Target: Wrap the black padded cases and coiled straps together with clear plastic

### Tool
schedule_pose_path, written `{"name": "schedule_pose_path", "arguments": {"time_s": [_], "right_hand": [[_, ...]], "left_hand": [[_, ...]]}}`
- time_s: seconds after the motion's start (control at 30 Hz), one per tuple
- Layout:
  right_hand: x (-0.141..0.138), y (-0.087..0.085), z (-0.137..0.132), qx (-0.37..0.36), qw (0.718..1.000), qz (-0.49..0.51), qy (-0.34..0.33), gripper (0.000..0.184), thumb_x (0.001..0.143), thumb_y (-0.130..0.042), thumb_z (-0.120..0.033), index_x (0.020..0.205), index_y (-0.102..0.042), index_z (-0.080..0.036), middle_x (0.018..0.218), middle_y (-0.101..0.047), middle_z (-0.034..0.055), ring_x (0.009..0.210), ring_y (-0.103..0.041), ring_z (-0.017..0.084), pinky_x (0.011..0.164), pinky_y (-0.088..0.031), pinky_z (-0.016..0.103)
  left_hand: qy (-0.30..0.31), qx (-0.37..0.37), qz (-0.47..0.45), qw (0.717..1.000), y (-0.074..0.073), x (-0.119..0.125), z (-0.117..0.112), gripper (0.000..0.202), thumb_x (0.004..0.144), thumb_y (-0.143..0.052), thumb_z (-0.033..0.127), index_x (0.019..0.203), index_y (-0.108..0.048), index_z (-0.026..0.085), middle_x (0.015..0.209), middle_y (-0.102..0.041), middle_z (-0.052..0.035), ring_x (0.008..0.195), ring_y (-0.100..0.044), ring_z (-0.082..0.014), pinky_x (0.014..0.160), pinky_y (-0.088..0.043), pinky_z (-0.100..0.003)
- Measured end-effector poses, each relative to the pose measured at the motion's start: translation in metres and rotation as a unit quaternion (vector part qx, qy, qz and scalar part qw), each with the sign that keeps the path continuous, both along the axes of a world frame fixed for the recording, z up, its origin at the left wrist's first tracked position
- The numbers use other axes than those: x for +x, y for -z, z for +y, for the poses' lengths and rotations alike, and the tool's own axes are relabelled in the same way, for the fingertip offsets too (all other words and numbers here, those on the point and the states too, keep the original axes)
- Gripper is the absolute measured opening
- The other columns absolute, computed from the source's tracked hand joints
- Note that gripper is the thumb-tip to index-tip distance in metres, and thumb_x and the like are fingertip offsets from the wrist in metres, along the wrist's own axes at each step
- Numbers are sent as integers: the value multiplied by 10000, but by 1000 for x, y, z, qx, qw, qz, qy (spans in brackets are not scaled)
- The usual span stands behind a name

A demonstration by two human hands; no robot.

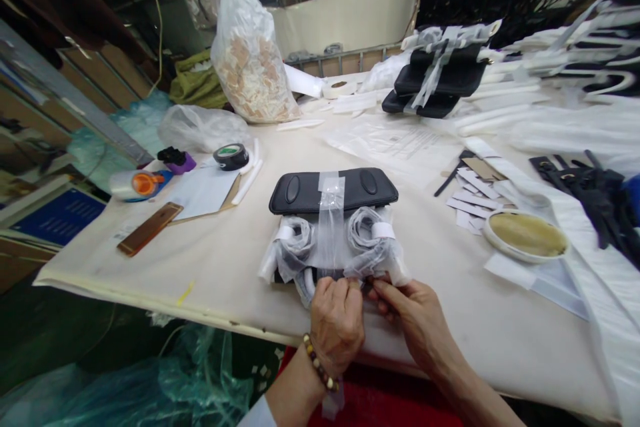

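Observation:
A black padded bag [345, 193] lies on the table in front of me, with two oval patches on its far panel. Translucent tape [331, 213] runs down its middle. Toward me, its coiled handles [367, 230] are wrapped in clear film and white foam. At the bag's near edge, my left hand [338, 320] is closed in a fist, and what its fingers hold is hidden. My right hand [417, 310] pinches a small dark piece at the same edge, thumb against fingers. A translucent strip hangs below my left wrist.
On the left lie a phone [150, 229], a black tape roll [231, 157] and a tape dispenser [136, 184]. Paper slips [473, 197] and a round yellowish dish [526, 235] are to the right. A similar wrapped bag [435, 80] stands behind. The table's front edge is close.

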State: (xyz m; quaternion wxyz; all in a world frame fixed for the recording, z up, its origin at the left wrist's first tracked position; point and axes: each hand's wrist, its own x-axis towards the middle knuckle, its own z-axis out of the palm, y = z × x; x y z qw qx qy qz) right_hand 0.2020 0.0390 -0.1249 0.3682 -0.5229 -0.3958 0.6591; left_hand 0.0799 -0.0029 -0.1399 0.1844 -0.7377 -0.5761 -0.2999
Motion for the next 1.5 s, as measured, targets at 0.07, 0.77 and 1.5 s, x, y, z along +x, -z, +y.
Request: {"name": "schedule_pose_path", "arguments": {"time_s": [0.07, 0.77, 1.5], "right_hand": [[1, 6, -7, 46, 999, -18, -5, 294, 612, -667, -431, 646, -664, -139, 479, -541, -17, 434, -434, 89, 412, -335, 205], [-2, 14, 0, 722, 591, -353, -59, 413, 917, -282, -102, 819, -682, -145, 767, -701, 100, 611, -624, 128, 548, -469, 205], [130, -26, 24, 457, 746, -457, 162, 258, 811, -554, -414, 919, -635, -195, 799, -662, 38, 665, -610, 173, 662, -478, 279]], "left_hand": [[18, -9, -10, 1000, -2, -7, -3, 189, 830, -365, 37, 848, -540, 108, 628, -529, -42, 587, -486, -175, 575, -379, -317], [-13, -37, -81, 996, 0, -11, -18, 196, 867, -364, 60, 943, -538, 112, 744, -607, -34, 681, -562, -154, 822, -334, -392], [-12, 57, -85, 995, 10, -10, -18, 230, 875, -357, 37, 921, -576, 90, 762, -640, -47, 693, -591, -130, 807, -374, -376]]}}
